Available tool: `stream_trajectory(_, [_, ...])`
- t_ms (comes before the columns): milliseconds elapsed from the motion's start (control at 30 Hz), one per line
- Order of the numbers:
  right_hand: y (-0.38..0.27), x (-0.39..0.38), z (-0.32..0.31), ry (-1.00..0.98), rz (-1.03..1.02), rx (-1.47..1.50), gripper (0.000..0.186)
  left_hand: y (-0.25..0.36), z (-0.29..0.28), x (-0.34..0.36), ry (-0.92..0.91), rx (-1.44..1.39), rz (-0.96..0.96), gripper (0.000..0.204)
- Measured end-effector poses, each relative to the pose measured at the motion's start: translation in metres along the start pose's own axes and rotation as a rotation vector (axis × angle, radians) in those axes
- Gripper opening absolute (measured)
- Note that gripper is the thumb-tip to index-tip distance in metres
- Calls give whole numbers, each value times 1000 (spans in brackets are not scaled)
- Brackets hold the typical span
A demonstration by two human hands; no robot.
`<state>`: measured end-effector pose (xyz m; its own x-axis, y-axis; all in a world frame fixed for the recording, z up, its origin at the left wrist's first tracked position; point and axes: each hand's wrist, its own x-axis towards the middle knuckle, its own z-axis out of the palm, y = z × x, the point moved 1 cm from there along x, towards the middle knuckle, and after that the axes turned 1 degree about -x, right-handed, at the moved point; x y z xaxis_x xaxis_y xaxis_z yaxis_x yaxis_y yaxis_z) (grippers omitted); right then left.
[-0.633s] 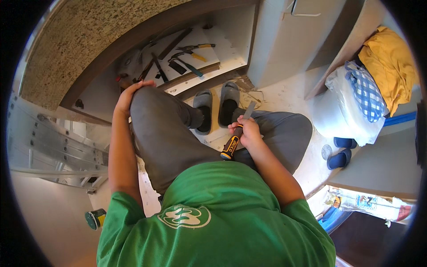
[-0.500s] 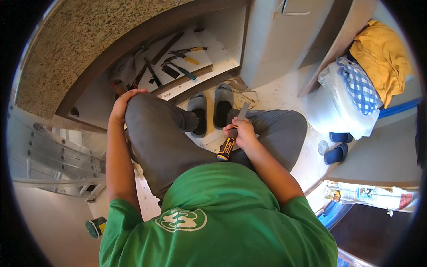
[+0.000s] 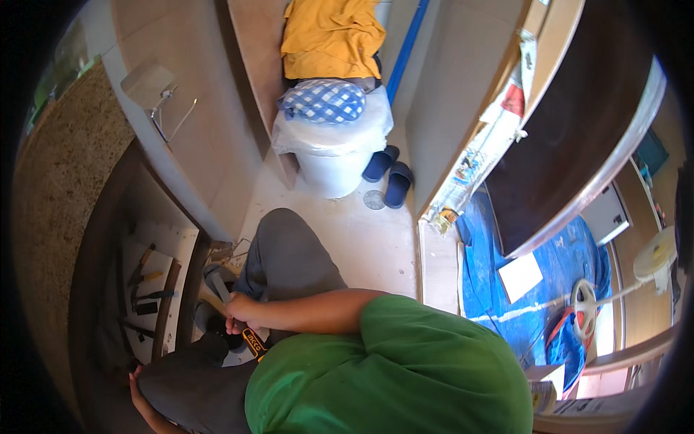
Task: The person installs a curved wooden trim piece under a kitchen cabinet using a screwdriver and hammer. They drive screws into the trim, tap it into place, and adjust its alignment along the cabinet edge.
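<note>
My right hand is closed round a chisel, between my legs. The black and orange chisel handle points back toward me, and its flat grey blade sticks out beyond my fingers. My left hand rests on my left knee with nothing seen in it; its fingers lie along the trouser leg, partly hidden. Beside that knee is a low open cabinet. On its shelf lie yellow-handled pliers, a dark tool with a green handle and several other tools.
Ahead stands a plastic-wrapped white toilet, with a blue checked bundle and yellow cloth on top. Dark blue slippers lie beside it. To the right are a taped door edge, a blue tarp and a fan.
My view has swung to the right, so the cabinet now sits at the left and the room beyond the doorway shows. My right hand still holds the chisel; my left stays on the knee.
</note>
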<state>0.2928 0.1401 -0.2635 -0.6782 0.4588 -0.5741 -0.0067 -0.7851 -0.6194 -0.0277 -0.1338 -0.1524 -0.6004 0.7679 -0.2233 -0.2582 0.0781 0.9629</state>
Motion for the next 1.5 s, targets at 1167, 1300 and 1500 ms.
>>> stream_trajectory(1167, [22,-12,44,-79,322,-195,23,-7,-17,-32,278,-181,-81,46])
stream_trajectory(1300, [20,-1,40,-50,315,-118,24,-6,-15,-23,288,-171,-82,47])
stream_trajectory(1500, [11,22,25,-89,373,-124,26,7,-4,-11,289,-176,-118,47])
